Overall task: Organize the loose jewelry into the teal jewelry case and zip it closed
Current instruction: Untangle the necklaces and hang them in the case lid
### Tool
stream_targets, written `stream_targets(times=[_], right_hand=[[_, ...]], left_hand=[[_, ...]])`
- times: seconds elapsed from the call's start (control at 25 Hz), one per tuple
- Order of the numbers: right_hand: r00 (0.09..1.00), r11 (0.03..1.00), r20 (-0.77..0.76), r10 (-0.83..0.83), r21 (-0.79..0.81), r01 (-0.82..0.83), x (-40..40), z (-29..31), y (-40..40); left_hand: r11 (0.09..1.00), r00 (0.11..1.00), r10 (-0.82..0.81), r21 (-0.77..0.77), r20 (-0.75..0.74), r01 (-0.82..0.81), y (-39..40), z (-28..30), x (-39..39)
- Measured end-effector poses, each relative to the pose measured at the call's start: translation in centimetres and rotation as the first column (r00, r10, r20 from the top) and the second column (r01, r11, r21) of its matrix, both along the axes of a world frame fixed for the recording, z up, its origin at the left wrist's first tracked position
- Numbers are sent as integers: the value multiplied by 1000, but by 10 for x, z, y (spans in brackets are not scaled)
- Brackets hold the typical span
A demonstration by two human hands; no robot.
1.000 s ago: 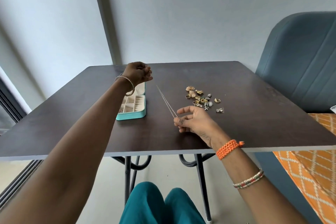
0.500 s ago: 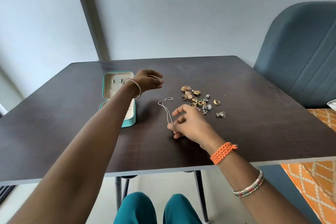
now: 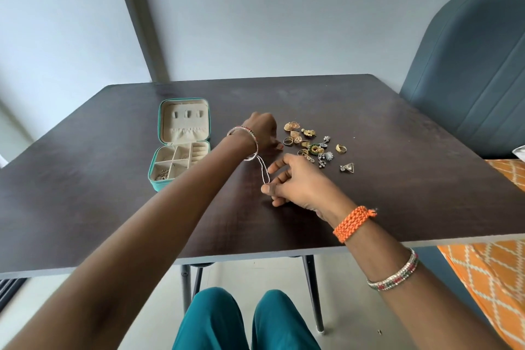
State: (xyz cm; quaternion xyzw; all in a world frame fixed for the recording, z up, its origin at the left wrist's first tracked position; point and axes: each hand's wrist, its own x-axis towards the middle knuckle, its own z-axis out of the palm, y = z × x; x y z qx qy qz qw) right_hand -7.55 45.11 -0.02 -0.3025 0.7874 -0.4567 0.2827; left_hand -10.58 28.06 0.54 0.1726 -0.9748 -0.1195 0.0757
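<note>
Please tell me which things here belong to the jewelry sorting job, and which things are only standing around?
Belong to the job:
teal jewelry case, open on the table
thin silver chain, pinched by the right hand
loose jewelry pile
left hand, beside that pile

Only standing around:
dark table
blue chair
orange patterned cloth

The right hand point(image 3: 295, 182) pinches a thin silver chain point(image 3: 264, 169) on the dark tabletop point(image 3: 397, 150). The left hand point(image 3: 262, 131) rests beside the loose jewelry point(image 3: 315, 146). The teal case point(image 3: 181, 142) lies open, far left.
</note>
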Motion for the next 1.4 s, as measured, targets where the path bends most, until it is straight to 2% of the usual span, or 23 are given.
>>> stream_targets(times=[0.16, 0.24, 0.44, 0.6, 0.76, 0.8, 0.84, 0.88, 0.96, 1.0, 1.08, 1.2, 1.28, 1.4], right_hand=[[1000, 1000, 21, -2, -7, 2, 2, 2, 2], [999, 1000, 30, -20, -16, 20, 4, 3, 3], [998, 998, 48, -46, -47, 48, 6, 3, 5], [996, 996, 72, -53, -69, 58, 7, 1, 8], [996, 993, 60, -70, -90, 75, 7, -3, 7], [995, 992, 60, -74, -96, 80, 7, -3, 7], [995, 991, 60, -78, -101, 83, 7, -3, 8], [995, 991, 51, -81, -102, 86, 8, -3, 8], [994, 993, -46, -96, -75, 92, 11, -4, 8], [987, 992, -119, -112, -65, 105, 14, -5, 8], [950, 988, -271, -154, -73, 139, 20, -11, 8], [889, 982, -417, -189, -85, 169, 23, -16, 2], [879, 982, -437, -191, -84, 171, 19, -13, -1], [855, 993, -504, -120, -54, 108, 17, -12, 0]], left_hand=[[998, 999, 19, -54, -51, -21, 8, -8, 2], [996, 999, -18, -83, -36, 15, 8, -8, 4], [991, 992, -125, -42, -18, 124, 4, 7, 15], [994, 997, -54, -97, -48, 49, 5, 3, 21], [979, 995, -81, -192, -53, 69, 7, -9, 21], [984, 995, -79, -167, -64, 67, 7, -11, 20], [996, 993, -55, -74, -103, 47, 5, -12, 17], [997, 987, 5, 80, -162, 8, 2, -10, 15], [924, 952, 197, 368, -234, -101, -12, -1, 10], [893, 939, 258, 427, -226, -143, -19, 6, 8], [885, 935, 308, 413, -174, -215, -35, 12, 4], [920, 937, 333, 256, -110, -297, -51, 10, -3], [944, 953, 282, 212, -111, -254, -52, 8, -9], [951, 964, 223, 247, -142, -184, -55, 0, -14]])
